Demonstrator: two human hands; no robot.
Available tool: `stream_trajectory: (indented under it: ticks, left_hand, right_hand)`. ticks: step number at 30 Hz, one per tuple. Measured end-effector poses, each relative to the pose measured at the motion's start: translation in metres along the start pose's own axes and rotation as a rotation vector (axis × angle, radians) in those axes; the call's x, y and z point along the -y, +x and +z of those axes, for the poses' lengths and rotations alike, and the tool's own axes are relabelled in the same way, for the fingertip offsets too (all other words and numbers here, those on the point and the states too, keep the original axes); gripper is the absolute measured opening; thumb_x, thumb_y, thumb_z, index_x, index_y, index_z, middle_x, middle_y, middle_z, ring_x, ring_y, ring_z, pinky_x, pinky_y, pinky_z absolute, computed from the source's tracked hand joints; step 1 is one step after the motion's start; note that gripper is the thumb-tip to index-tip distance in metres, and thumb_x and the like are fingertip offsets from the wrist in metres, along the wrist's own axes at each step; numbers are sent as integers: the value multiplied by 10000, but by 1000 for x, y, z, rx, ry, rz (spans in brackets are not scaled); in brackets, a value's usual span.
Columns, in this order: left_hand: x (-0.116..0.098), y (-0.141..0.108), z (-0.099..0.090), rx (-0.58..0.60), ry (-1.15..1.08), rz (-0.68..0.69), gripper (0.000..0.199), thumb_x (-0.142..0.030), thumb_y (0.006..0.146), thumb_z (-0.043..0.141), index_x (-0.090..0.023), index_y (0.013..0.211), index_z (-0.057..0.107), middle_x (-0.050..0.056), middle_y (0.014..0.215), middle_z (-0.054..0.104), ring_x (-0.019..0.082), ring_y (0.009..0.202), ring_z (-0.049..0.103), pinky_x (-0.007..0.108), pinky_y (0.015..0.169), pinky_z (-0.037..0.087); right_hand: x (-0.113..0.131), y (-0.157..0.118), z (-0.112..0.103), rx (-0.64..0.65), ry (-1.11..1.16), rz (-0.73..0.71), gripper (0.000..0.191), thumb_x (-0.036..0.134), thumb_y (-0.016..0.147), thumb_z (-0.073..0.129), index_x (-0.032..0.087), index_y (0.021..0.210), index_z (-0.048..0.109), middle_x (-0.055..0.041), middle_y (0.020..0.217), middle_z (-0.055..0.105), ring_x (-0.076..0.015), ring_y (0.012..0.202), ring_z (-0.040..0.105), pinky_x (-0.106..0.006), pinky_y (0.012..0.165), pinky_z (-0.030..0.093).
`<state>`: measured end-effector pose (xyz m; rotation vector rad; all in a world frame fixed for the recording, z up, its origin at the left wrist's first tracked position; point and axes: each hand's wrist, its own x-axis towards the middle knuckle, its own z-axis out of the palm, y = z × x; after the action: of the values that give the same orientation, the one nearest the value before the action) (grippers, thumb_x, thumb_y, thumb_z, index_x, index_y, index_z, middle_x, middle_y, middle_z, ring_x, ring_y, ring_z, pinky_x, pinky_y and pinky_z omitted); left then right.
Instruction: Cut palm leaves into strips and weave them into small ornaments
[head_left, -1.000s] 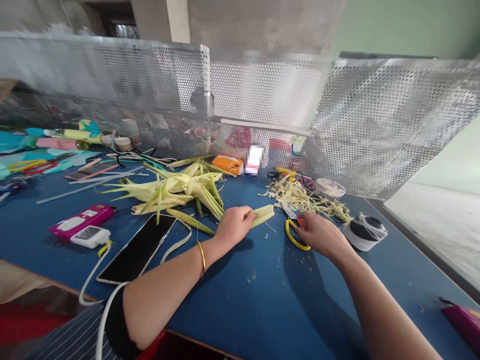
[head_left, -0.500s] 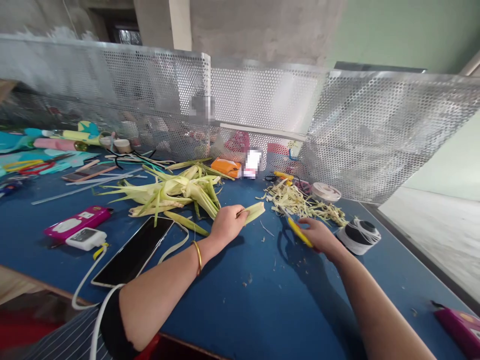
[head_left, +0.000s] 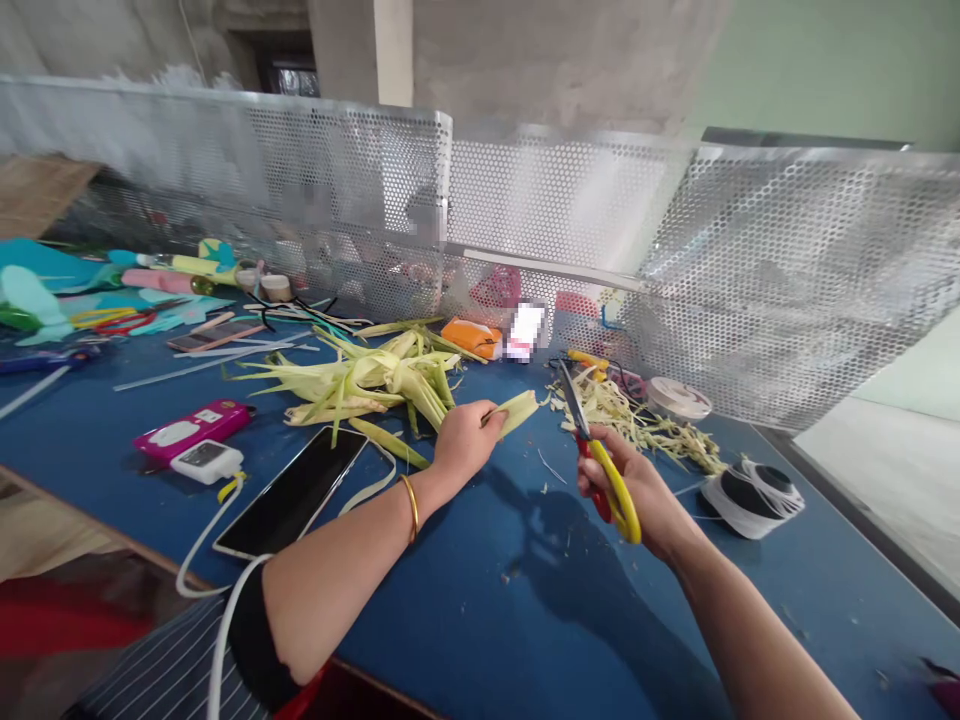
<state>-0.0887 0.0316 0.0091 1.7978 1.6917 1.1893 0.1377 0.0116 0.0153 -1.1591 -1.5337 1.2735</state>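
Note:
My left hand [head_left: 466, 440] is closed round a pale green corn husk [head_left: 519, 408], whose trimmed end sticks out to the right past the thumb. In my right hand [head_left: 628, 485] is a pair of scissors [head_left: 616, 492] with yellow and red handles. Their blades point up and away, raised off the table and apart from the husk. Behind my left hand lies a heap of corn husks [head_left: 367, 375]. Beyond the scissors spreads a pile of shredded husk trimmings [head_left: 622, 412].
A phone [head_left: 292, 492] with a white cable lies left of my forearm, beside a magenta device [head_left: 196, 430]. On the right stands a spool of white thread [head_left: 754, 498], near a roll of tape [head_left: 677, 398]. A perforated metal screen [head_left: 555, 200] borders the blue table [head_left: 450, 620].
My right hand has lifted the scissors from the trimmings pile and turned them upward. My left hand keeps its hold on the husk. The view has shifted slightly left.

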Motion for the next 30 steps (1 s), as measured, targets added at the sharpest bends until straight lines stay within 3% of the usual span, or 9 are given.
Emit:
stream_trajectory:
  ticks: [4,9,14,25,30]
  left_hand:
    - [3,2,-1,-55,29,-11,288,-346,888,481,-200,664,589,8,590,597,155,597,522,254,575,286]
    - [2,1,0,-44,42,22,277,-325,885,490,-205,653,582,19,641,638,167,649,563,260,598,303]
    - [1,0,3,-21,41,32,283,-316,887,487,-204,641,569,14,620,626,164,631,559,266,588,291]
    - [4,3,2,-18,57,17,316,-339,891,503,-185,628,587,8,610,623,146,598,520,265,572,263]
    - [5,5,1,-4,56,19,284,-323,886,519,-186,658,620,3,616,638,149,615,537,259,577,276]
  right_hand:
    - [4,-4,8,66,-177,-61,591,536,626,794,227,1071,555,56,663,497,-125,591,423,-257,536,337]
    - [3,-5,15,49,-259,4,614,565,632,765,208,1093,573,70,603,449,-127,558,400,-262,513,325]
    - [-2,-4,17,31,-243,35,627,588,651,744,192,1118,604,68,600,438,-123,537,415,-258,490,337]
    - [-9,-1,22,75,-226,28,635,636,727,688,148,1131,634,87,544,351,-71,438,285,-225,411,239]
    - [-9,1,22,51,-294,1,620,652,721,677,155,1092,670,63,567,407,-82,467,302,-232,433,240]
